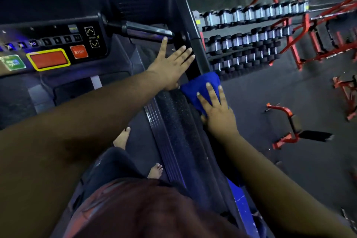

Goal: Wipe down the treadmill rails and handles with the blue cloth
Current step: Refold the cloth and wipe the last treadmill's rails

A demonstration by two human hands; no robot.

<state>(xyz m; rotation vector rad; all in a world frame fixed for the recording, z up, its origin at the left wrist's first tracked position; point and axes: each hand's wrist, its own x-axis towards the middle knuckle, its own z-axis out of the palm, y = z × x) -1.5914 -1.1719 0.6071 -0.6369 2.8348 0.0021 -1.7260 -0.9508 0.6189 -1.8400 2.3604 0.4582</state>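
The right hand [218, 110] is lying flat on the blue cloth [201, 87], fingers straight and a little apart, pressing it down onto the treadmill's right side rail [195, 48], where the dark upright part of the rail is meeting the padded, speckled length [179, 121] running back toward the person. The cloth is sitting bunched over the top of the rail and showing mostly on the far side of the fingertips, with a fold hanging toward the left edge of the rail. The left hand [172, 63] is reaching across from the left with fingers spread wide and holding nothing, its palm resting just beside the cloth on the inner side of the same rail and its fingertips pointing away toward the chrome handle [146, 31], which one fingertip is touching or nearly touching. The console [50, 44] is sitting far left, with a red stop button [79, 51], a yellow-framed red pad [48, 59] and a green button [12, 62]. Bare feet [155, 171] are standing on the belt [139, 141] near the rail. Beyond the rail on the right, a rack of dumbbells [251, 35] and red frames [309, 31] are standing on the gym floor [260, 92]
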